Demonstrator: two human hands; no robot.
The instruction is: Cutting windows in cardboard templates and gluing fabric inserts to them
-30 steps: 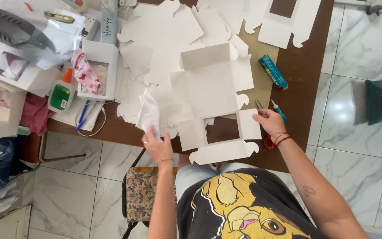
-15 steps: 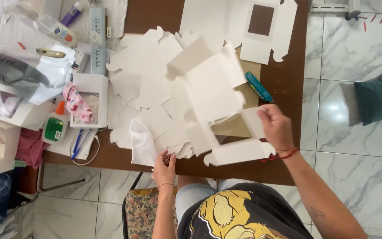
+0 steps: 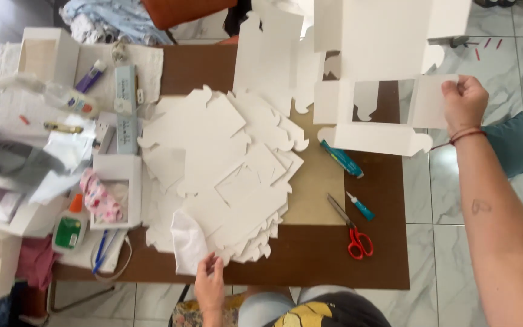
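Cardboard box blank (image 3: 388, 66), cut off by the top edge, hangs above the table (image 3: 310, 266), pinched by right hand (image 3: 464, 103); left hand (image 3: 210, 284) seemingly grips a white sheet (image 3: 187, 242) at the near edge

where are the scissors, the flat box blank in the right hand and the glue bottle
scissors (image 3: 359, 241), head view, red handles
flat box blank (image 3: 388, 138), head view, lower flap
glue bottle (image 3: 68, 230), head view, green label
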